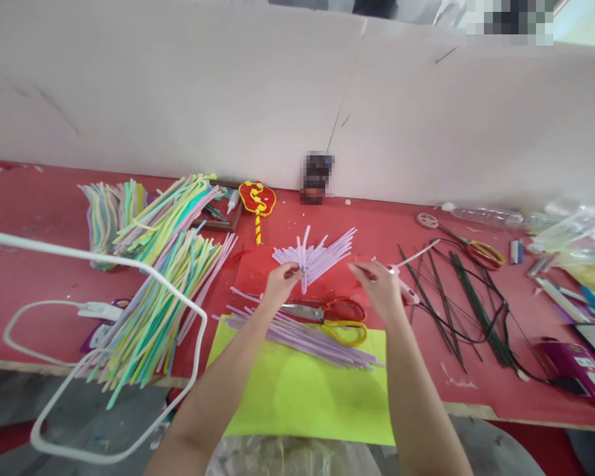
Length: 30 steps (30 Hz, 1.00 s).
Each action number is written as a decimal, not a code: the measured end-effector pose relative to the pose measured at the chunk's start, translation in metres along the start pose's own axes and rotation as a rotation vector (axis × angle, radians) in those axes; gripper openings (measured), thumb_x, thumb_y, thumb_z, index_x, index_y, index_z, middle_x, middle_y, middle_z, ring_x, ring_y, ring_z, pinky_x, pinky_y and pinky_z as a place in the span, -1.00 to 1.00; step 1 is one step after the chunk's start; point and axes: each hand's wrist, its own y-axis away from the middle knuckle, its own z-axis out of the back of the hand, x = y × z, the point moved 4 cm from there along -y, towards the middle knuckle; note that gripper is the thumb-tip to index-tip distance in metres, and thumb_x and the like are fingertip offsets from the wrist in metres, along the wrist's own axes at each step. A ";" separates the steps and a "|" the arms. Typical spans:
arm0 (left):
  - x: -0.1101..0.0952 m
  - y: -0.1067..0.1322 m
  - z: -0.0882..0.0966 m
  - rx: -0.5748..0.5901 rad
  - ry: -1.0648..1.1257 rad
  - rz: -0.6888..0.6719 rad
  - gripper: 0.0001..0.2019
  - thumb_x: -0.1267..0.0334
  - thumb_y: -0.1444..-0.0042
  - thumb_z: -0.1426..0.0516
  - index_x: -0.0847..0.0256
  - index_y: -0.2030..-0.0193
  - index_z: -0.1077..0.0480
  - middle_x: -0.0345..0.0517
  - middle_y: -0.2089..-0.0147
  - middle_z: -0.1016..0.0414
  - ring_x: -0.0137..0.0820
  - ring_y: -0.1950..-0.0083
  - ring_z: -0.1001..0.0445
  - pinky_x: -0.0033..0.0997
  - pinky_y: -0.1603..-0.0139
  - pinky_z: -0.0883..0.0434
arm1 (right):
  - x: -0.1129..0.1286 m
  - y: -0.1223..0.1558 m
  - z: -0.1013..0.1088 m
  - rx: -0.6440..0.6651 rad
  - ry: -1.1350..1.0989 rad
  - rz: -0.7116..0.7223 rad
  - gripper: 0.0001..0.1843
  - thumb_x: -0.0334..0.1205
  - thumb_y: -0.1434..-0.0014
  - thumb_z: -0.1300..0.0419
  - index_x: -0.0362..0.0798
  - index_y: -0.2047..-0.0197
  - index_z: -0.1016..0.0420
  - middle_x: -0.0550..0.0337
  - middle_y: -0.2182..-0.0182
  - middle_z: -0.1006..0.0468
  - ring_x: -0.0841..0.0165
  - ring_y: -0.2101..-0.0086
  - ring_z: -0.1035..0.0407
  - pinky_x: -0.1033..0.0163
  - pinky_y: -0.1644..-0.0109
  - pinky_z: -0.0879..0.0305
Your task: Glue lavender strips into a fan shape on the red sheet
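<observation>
A wing-shaped fan of lilac pipe cleaners [322, 261] lies on a red sheet in front of me. At its left side, my left hand [283, 280] pinches one of its pipe cleaners near the middle. To the right of the fan, apart from it, is my right hand [379, 283] with thumb and fingers drawn together; anything between them is too small to make out. Just beyond that hand rests a pink hot glue gun [407, 292]. Scissors with red and yellow handles [344, 324] lie below the fan, over loose lilac pipe cleaners [317, 344] on a yellow-green sheet [307, 403].
Bundles of multicoloured pipe cleaners [163, 304] cover the left, behind a white looped cable or tube [198, 317]. A red and yellow fan ornament [258, 201] lies at the back. Dark green wires [480, 311], a second pair of scissors [480, 252] and a purple box [578, 370] are right.
</observation>
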 end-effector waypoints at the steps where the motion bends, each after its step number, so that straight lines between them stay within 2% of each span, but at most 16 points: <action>1: 0.000 0.003 -0.004 0.025 0.004 0.012 -0.88 0.30 0.06 -0.21 0.24 0.33 -0.50 -0.14 0.33 -0.57 -0.38 0.28 -0.51 -0.40 0.16 -0.43 | 0.008 -0.001 -0.013 0.055 -0.037 0.007 -0.60 0.14 -0.11 -0.15 -0.02 0.29 -0.60 0.11 0.32 -0.58 0.33 0.35 -0.40 0.20 0.20 -0.31; 5: -0.003 0.012 -0.015 0.074 -0.009 0.010 -0.89 0.35 0.07 -0.21 0.23 0.34 -0.49 -0.16 0.34 -0.57 -0.39 0.28 -0.51 -0.40 0.14 -0.42 | 0.025 0.000 -0.049 0.173 -0.171 0.031 -0.64 0.08 -0.14 -0.15 -0.01 0.24 -0.60 0.10 0.25 -0.59 0.34 0.34 -0.40 0.22 0.19 -0.31; 10: -0.008 0.014 -0.020 0.127 -0.038 -0.020 -0.89 0.32 0.06 -0.20 0.22 0.34 -0.50 -0.15 0.33 -0.58 -0.36 0.26 -0.51 -0.39 0.13 -0.41 | 0.024 0.010 -0.063 0.226 -0.260 0.042 -0.67 0.06 -0.12 -0.18 -0.02 0.29 -0.58 0.12 0.31 -0.58 0.35 0.34 -0.40 0.23 0.17 -0.31; 14: -0.008 0.013 -0.021 0.163 -0.101 -0.030 -0.89 0.29 0.06 -0.21 0.21 0.35 -0.53 -0.13 0.31 -0.60 -0.33 0.26 -0.52 -0.38 0.15 -0.41 | 0.019 0.013 -0.065 0.234 -0.308 -0.015 -0.66 0.08 -0.08 -0.20 -0.03 0.31 -0.55 0.13 0.33 -0.56 0.34 0.34 -0.38 0.23 0.20 -0.31; 17: -0.007 0.015 -0.022 0.186 -0.135 -0.047 -0.87 0.22 0.03 -0.20 0.21 0.37 -0.53 -0.12 0.32 -0.61 -0.32 0.26 -0.51 -0.39 0.17 -0.40 | 0.017 0.011 -0.064 0.211 -0.365 -0.054 -0.67 0.08 -0.05 -0.22 -0.04 0.42 -0.50 0.21 0.44 -0.50 0.39 0.41 -0.33 0.27 0.27 -0.27; 20: -0.007 0.017 -0.022 0.210 -0.138 -0.038 -0.73 0.08 -0.09 -0.10 0.23 0.41 -0.50 -0.14 0.42 -0.57 -0.34 0.35 -0.49 -0.41 0.26 -0.38 | 0.014 0.008 -0.058 0.126 -0.415 -0.124 -0.64 0.09 -0.05 -0.21 -0.03 0.52 -0.39 0.32 0.62 -0.35 0.44 0.53 -0.23 0.30 0.39 -0.20; 22: -0.005 0.018 -0.024 0.235 -0.118 -0.011 -0.64 0.00 -0.13 -0.05 0.23 0.44 -0.48 -0.15 0.48 -0.54 -0.35 0.39 -0.47 -0.42 0.30 -0.38 | 0.012 0.006 -0.052 0.056 -0.441 -0.147 -0.63 0.10 -0.06 -0.20 -0.02 0.54 -0.34 0.35 0.66 -0.31 0.45 0.56 -0.20 0.30 0.41 -0.19; 26: 0.000 0.020 -0.030 0.307 0.015 0.097 -0.59 -0.10 -0.09 -0.09 0.23 0.46 -0.47 -0.14 0.53 -0.51 -0.37 0.46 -0.44 -0.40 0.34 -0.40 | 0.008 0.004 -0.046 -0.045 -0.487 -0.151 -0.62 0.09 -0.07 -0.19 -0.02 0.55 -0.34 0.32 0.65 -0.36 0.44 0.54 -0.23 0.30 0.36 -0.22; 30: 0.002 0.023 -0.038 0.400 0.247 0.223 -0.59 -0.13 -0.04 -0.15 0.24 0.40 -0.47 -0.14 0.53 -0.48 -0.42 0.50 -0.44 -0.39 0.36 -0.42 | 0.008 0.005 -0.048 -0.042 -0.515 -0.150 -0.63 0.08 -0.07 -0.20 -0.03 0.54 -0.35 0.31 0.64 -0.37 0.44 0.53 -0.25 0.29 0.35 -0.22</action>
